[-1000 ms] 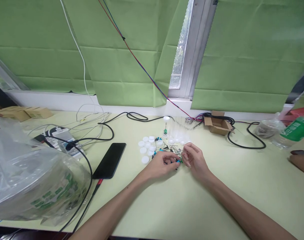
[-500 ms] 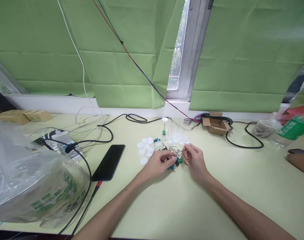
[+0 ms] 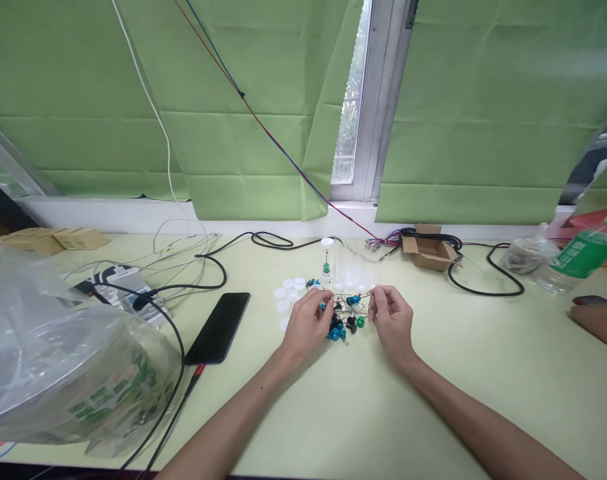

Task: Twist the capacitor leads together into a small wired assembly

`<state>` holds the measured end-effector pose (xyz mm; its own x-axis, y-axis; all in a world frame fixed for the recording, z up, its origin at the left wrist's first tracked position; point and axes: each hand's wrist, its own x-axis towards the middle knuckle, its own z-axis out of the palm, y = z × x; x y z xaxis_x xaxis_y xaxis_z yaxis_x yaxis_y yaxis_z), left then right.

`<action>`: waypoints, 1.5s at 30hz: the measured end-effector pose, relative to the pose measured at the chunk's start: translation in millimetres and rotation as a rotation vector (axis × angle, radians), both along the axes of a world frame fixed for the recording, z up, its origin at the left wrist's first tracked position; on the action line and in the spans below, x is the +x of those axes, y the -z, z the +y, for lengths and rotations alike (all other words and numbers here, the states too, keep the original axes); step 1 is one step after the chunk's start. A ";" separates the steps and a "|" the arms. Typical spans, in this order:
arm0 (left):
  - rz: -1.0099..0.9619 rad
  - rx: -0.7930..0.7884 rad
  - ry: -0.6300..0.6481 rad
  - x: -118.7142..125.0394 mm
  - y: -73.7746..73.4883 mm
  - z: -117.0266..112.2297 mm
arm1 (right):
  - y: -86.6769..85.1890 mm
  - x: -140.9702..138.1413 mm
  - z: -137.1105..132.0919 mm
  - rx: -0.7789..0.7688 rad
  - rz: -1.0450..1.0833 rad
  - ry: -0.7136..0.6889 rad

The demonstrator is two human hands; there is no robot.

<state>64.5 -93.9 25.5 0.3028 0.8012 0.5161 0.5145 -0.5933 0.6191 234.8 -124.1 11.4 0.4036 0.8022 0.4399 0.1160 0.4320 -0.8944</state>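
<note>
My left hand (image 3: 306, 325) and my right hand (image 3: 394, 322) are raised a little over the pale green table (image 3: 433, 387), both with pinched fingers. Between them they hold a small tangled cluster of pins (image 3: 346, 313) with blue, green and black round heads and thin metal shafts. The left fingers pinch its left side, the right fingers its right side. Just behind lie several white caps (image 3: 286, 296) and several small clear vials (image 3: 350, 267). One vial with a white cap holds a green-headed pin (image 3: 326, 266).
A black phone (image 3: 218, 327) lies left of my hands. Black and white cables (image 3: 183, 280) run across the table. A large clear plastic bag (image 3: 58, 373) fills the left front. A small open cardboard box (image 3: 428, 250) and a green-labelled bottle (image 3: 580, 257) sit at the back right. Another person's hand (image 3: 600, 320) shows at the right edge.
Both hands have drawn slightly apart and lifted the pin cluster off the table; more of the coloured heads now show between them.
</note>
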 end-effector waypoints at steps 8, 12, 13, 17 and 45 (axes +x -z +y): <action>0.046 0.082 0.014 9.8 -7.5 -19.6 | 2.0 0.3 1.3 -0.022 -0.007 -0.025; -0.017 0.021 0.013 18.2 -17.6 -27.5 | 1.5 0.6 0.6 -0.023 -0.013 -0.054; -0.047 -0.010 0.005 19.5 -19.9 -26.3 | 1.6 0.4 0.3 -0.019 -0.022 -0.058; -0.151 -0.192 -0.068 21.7 -24.2 -7.1 | 3.9 -1.4 -1.4 0.015 -0.116 -0.046; -0.165 -0.248 -0.347 64.3 4.6 73.7 | 8.9 -4.3 -2.2 0.064 -0.295 -0.079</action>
